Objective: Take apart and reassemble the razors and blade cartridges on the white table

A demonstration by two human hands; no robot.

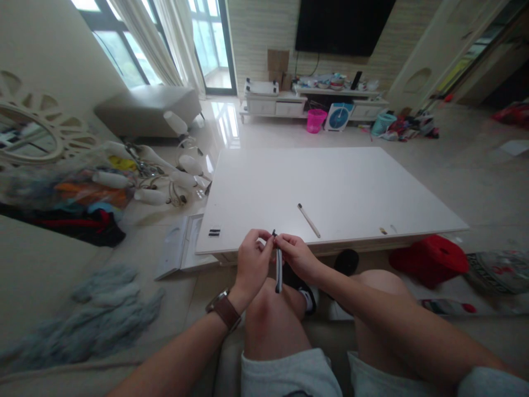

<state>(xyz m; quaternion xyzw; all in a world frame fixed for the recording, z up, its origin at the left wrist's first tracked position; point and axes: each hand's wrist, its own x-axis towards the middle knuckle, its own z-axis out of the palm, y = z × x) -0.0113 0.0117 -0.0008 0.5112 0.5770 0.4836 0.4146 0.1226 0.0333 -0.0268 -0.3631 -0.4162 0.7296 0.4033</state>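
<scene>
Strip of narrow grey-and-black material (279, 271) hangs just below the meeting fingertips of the person's left hand (253, 259) and right hand (298, 256). Thumb and fingers of each hand are pinched together on its upper end, where a small dark piece (274, 233) pokes up; which fingers bear on which part is too small to tell. Behind the left hand, a round-faced watch with a brown band (225, 311) circles the wrist. Just beyond both hands spreads a white rectangular table (289, 176). On it, ahead and to the right of the right hand, lies a slim pale stick with a dark end (309, 220); left of the left hand lie small black-and-white pieces (214, 231). Farther left sits a white open box (177, 248) on the floor.
</scene>
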